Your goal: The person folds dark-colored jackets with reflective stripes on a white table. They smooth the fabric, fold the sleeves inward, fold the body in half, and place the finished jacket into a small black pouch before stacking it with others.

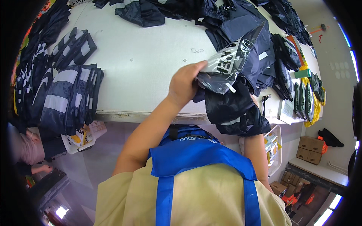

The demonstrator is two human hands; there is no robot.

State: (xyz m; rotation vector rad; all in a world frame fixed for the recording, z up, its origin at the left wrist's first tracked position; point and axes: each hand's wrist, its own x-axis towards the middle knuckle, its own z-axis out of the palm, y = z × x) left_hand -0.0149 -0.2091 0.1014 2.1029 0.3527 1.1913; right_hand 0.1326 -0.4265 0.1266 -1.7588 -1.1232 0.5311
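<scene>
My left hand (183, 84) is closed on the edge of a clear plastic bag (226, 62) with printing on it, just above the white table. Right below the bag, a dark folded garment (230, 107) bunches up and hangs over the table's front edge. Most of my right hand (255, 100) lies behind that garment, and its fingers are hidden. Whether the garment is partly inside the bag I cannot tell. Behind the bag spreads a pile of dark garments (245, 28).
Folded dark garments with grey bands (62, 88) stand in stacks on the table's left. Bagged garments (301, 100) and a green roll (302, 73) lie at the right. White baskets (79, 141) hang below the table edge. Another person's hand (46, 168) shows at lower left.
</scene>
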